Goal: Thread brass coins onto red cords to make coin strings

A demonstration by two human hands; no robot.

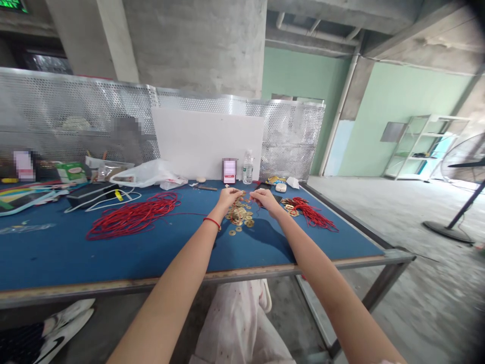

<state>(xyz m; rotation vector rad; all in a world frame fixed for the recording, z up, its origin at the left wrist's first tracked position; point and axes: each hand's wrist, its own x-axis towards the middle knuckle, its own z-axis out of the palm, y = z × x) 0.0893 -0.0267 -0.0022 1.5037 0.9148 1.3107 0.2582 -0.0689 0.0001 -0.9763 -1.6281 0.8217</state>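
Observation:
My left hand [228, 198] and my right hand [265, 198] are raised just above the blue tabletop, close together with their fingertips pinched. A short stretch of red cord [247, 193] shows between the two pinches; its ends are hidden by the fingers. Below and between the hands lies a loose pile of gold-coloured coins [238, 215], some with holes in the middle. A large bundle of red cord [132, 216] is spread to the left, and a thin strand runs from it towards the coins. To the right sit coins strung on red cords [316, 216], the cord ends fanned out.
Behind my hands stand a phone [229, 171] and a water bottle [247, 168], against a white board [208, 136]. A white plastic bag [146, 173] and a black box [93, 196] with white cable are at left. A floor fan [454, 222] stands off the right side.

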